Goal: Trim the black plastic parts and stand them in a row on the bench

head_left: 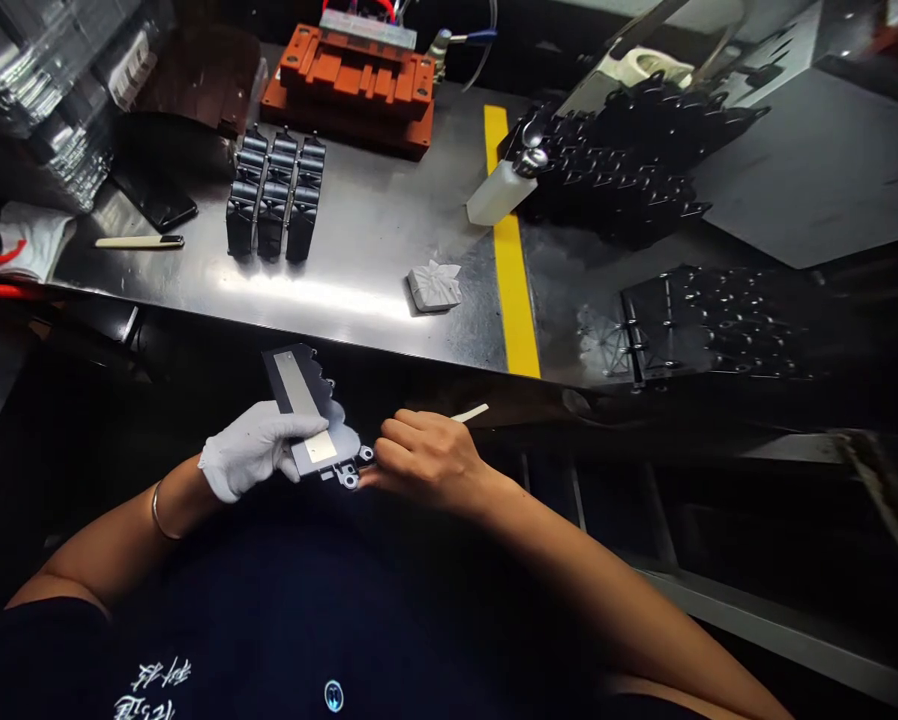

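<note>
My left hand (250,450), in a white glove, grips a dark moulded plastic part (334,405) with a flat pale strip along it, the thumb lying on its face. The part is held tilted in front of the bench edge. Bare, my right hand (426,455) is closed around a slim cream-handled tool (471,412), whose handle end sticks out past the little-finger side. Its working end is hidden by the fingers. The right fingers are at the part's lower right corner, beside its small ring-shaped lugs.
On the steel bench (374,230) stand several black moulded parts (276,195), an orange-red fixture (351,85), a folded white cloth (434,287) and a white bottle (501,192). A cream pen-like tool (140,242) and a dark phone (154,195) lie left. Beyond the yellow tape (515,290) are stacked black parts (629,160).
</note>
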Motion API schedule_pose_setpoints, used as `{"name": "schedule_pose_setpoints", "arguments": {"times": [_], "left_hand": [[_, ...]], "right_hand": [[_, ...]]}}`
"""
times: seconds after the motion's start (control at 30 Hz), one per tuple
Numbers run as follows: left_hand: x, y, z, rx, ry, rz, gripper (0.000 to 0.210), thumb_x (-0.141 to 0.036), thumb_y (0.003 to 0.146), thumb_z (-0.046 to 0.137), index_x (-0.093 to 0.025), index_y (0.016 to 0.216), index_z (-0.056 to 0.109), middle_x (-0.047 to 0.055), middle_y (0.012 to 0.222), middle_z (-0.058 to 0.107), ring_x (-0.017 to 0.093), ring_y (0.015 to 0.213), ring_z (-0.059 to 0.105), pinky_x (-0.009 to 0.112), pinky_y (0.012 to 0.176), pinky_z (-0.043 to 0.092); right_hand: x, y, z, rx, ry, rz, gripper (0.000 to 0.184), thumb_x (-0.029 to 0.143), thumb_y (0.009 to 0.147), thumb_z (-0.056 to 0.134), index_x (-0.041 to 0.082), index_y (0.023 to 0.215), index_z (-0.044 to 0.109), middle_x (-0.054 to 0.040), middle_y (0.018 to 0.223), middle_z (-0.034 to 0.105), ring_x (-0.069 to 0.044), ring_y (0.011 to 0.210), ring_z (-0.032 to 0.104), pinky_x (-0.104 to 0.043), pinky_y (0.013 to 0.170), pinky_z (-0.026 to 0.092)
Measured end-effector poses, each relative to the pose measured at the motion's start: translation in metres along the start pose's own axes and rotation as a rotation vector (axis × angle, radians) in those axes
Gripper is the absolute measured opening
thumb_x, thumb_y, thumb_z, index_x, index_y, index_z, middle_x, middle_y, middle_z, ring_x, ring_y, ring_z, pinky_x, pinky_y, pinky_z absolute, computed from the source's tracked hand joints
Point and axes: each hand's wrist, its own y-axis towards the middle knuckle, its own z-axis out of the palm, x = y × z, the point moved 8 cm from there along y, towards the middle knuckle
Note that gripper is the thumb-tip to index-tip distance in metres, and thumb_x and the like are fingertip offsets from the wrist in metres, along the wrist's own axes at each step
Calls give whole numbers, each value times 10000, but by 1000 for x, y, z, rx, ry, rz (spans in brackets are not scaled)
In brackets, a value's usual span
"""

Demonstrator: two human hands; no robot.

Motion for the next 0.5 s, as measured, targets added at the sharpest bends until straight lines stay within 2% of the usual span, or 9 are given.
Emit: {"name": "schedule_pose_setpoints", "arguments": {"times": [0.07, 0.13, 0.17, 0.23, 0.27, 0.33, 0.4, 0.47, 0.5], "left_hand": [[2, 1, 0, 8, -23, -17, 159, -256, 744, 721, -104, 743, 673, 9, 571, 593, 69, 440, 517, 143, 340, 390], [2, 3, 0, 16, -59, -32, 160, -250, 745, 724, -100, 727, 669, 10, 559, 592, 68, 438, 520, 135, 336, 384], [2, 4, 0, 21, -78, -52, 156, -243, 747, 721, -98, 722, 668, 13, 561, 596, 69, 441, 528, 131, 335, 379], [5, 3, 1, 42, -93, -118, 169, -256, 768, 697, -97, 718, 672, 27, 576, 614, 81, 455, 553, 132, 336, 376], [5, 1, 2, 57, -76, -146, 213, -298, 786, 679, -98, 713, 675, 39, 580, 623, 90, 450, 556, 142, 329, 370], [1, -4, 4, 84, 11, -130, 332, -423, 803, 645, -103, 735, 694, 72, 607, 653, 114, 441, 556, 180, 328, 373], [-17, -11, 2, 29, 168, 78, 368, -485, 765, 674, -123, 809, 721, 98, 720, 701, 147, 528, 602, 221, 419, 447], [-41, -22, -1, -107, 369, 390, 307, -438, 709, 741, -170, 858, 741, 103, 913, 722, 194, 768, 651, 252, 636, 518], [-50, -28, -2, -187, 470, 526, 263, -404, 697, 755, -194, 855, 746, 93, 985, 714, 208, 882, 638, 260, 744, 511]], "right_hand": [[-1, -2, 1, 13, 20, 15, 564, 552, 888, 525, 189, 459, 482, 17, 440, 426, -90, 446, 359, -276, 439, 238], [-2, -3, -3, -12, 47, 42, 521, 568, 854, 568, 196, 489, 543, 10, 456, 496, -85, 446, 423, -250, 431, 295], [-2, -4, -6, -29, 66, 41, 454, 556, 850, 582, 203, 565, 612, -3, 522, 580, -88, 471, 480, -236, 443, 346], [4, -2, -12, -50, 120, -11, 260, 463, 879, 595, 231, 836, 705, -35, 793, 728, -93, 547, 583, -220, 492, 444], [7, -1, -15, -64, 150, -48, 201, 403, 890, 601, 245, 968, 697, -48, 937, 744, -97, 590, 624, -216, 516, 479], [8, 0, -21, -123, 202, -67, 249, 340, 876, 632, 243, 1105, 654, -69, 1063, 732, -120, 670, 683, -216, 544, 528], [-1, 1, -23, -219, 227, 56, 361, 386, 821, 690, 219, 1138, 638, -91, 1026, 740, -178, 763, 717, -253, 597, 576], [-16, -3, -20, -324, 240, 271, 443, 448, 772, 721, 217, 1141, 638, -97, 968, 749, -226, 797, 722, -313, 649, 601], [-21, -7, -16, -377, 256, 373, 456, 464, 761, 725, 216, 1134, 643, -98, 947, 749, -235, 778, 720, -331, 657, 602]]}}
